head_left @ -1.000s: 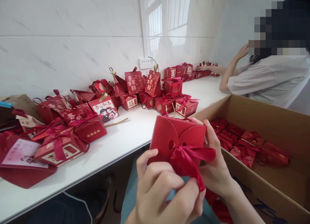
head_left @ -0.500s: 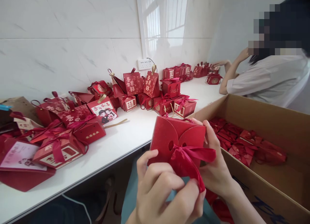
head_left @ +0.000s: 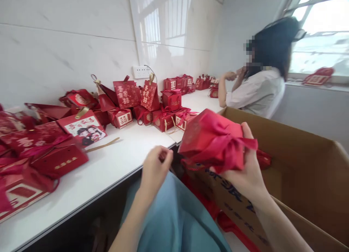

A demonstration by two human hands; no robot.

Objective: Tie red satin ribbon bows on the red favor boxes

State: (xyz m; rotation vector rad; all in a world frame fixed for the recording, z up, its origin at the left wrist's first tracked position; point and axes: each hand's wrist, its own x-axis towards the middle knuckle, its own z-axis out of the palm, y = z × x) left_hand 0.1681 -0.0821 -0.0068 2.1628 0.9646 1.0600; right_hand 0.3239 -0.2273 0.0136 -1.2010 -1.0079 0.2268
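A red gift box with a bright ribbon bow rests in my right hand, whose fingers wrap round its right side and underside. The box is tilted and slightly blurred, held just past the table's front edge and in front of the cardboard carton. My left hand is apart from it, over the table's edge, with fingers curled in and nothing visible in them. Closest to that hand on the table lies a thin gold strap. A gift box with a cartoon couple stands farther left.
Several red gift boxes crowd the white table along the wall. A large open carton stands at right, with red boxes partly seen inside. A co-worker sits beyond it. Another red box is on the windowsill.
My left hand has let go of the ribbon and moved left, away from the box. My right hand still holds the box, now turned and farther right. The view has swung right.
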